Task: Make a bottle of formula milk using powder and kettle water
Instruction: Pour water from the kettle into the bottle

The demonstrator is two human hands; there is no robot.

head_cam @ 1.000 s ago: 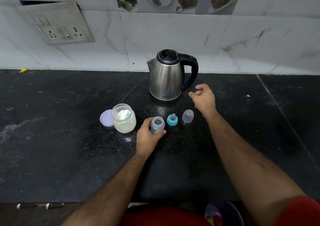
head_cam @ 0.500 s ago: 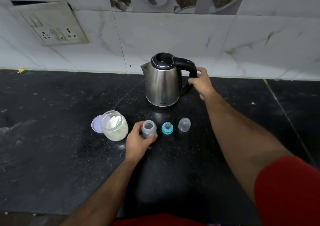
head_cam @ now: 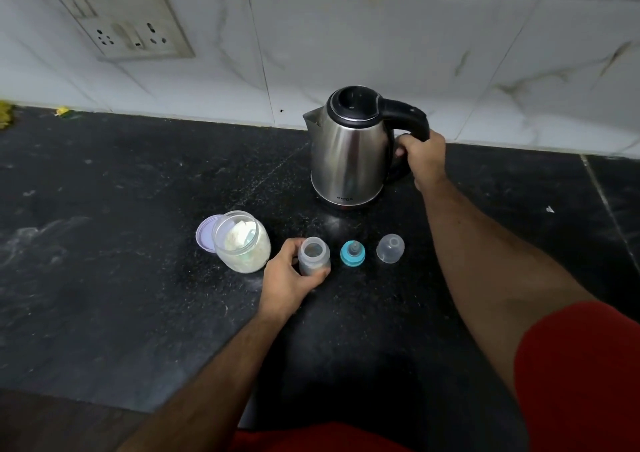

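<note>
A small open baby bottle point(head_cam: 314, 256) stands upright on the black counter point(head_cam: 121, 278), and my left hand point(head_cam: 289, 280) is wrapped around its lower part. Behind it stands a steel kettle point(head_cam: 349, 153) with a black lid and handle; my right hand point(head_cam: 422, 157) is closed around the handle. The kettle rests on the counter. An open jar of white powder point(head_cam: 242, 242) with a scoop inside sits left of the bottle. To the bottle's right lie the blue teat ring point(head_cam: 352, 253) and a clear cap point(head_cam: 390, 248).
The jar's lilac lid point(head_cam: 204, 235) lies behind the jar on the left. A tiled wall point(head_cam: 346, 36) with a socket plate point(head_cam: 117, 18) rises behind the counter. The counter's front edge runs near my body.
My right hand moved from above the cap back to the kettle and closed around its handle. My left hand stayed on the bottle. The view shifted closer.
</note>
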